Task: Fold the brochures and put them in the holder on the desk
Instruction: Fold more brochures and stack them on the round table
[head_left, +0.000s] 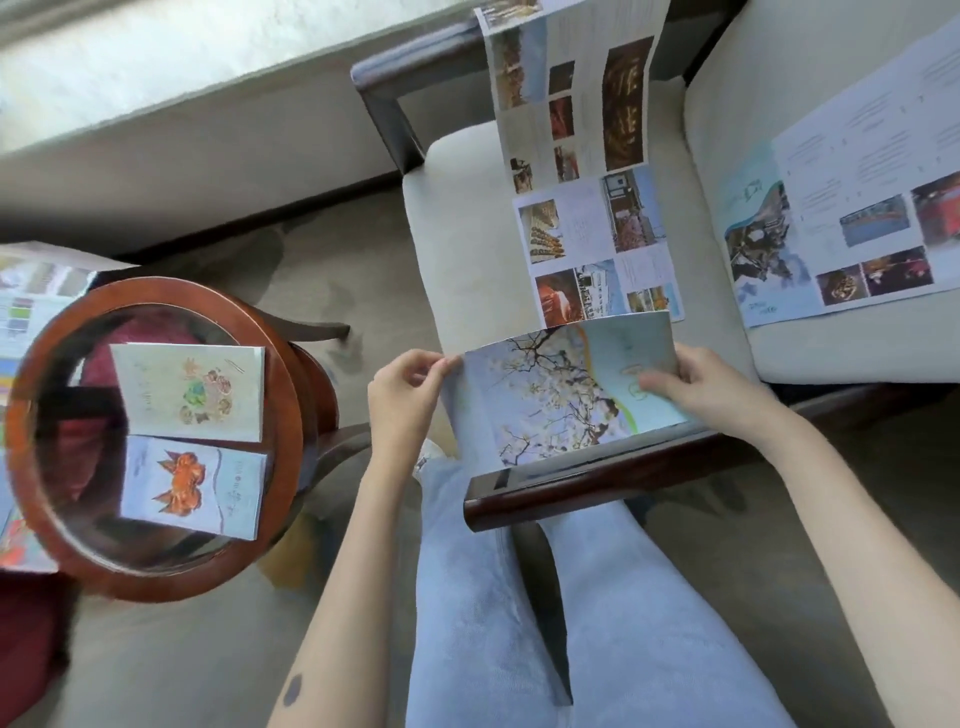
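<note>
Round table (156, 587): two folded brochures (192, 389) atop. Left hand (402, 400) pinches, right hand (711, 389) grips blossom brochure (545, 395); unfolded strip (587, 156) beyond, perhaps attached.

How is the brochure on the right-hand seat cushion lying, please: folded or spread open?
Spread open. The brochure lies flat on the cushion, its panels of text and photos showing side by side.

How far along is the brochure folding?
Done: the pale-cover brochure and the orange-cover brochure lie folded on the round table. In hand: the blossom brochure, with the left hand pinching its left edge and the right hand holding its right side. Left: the long brochure and the wide brochure lie unfolded on the seat cushions. No holder is in view.
</note>
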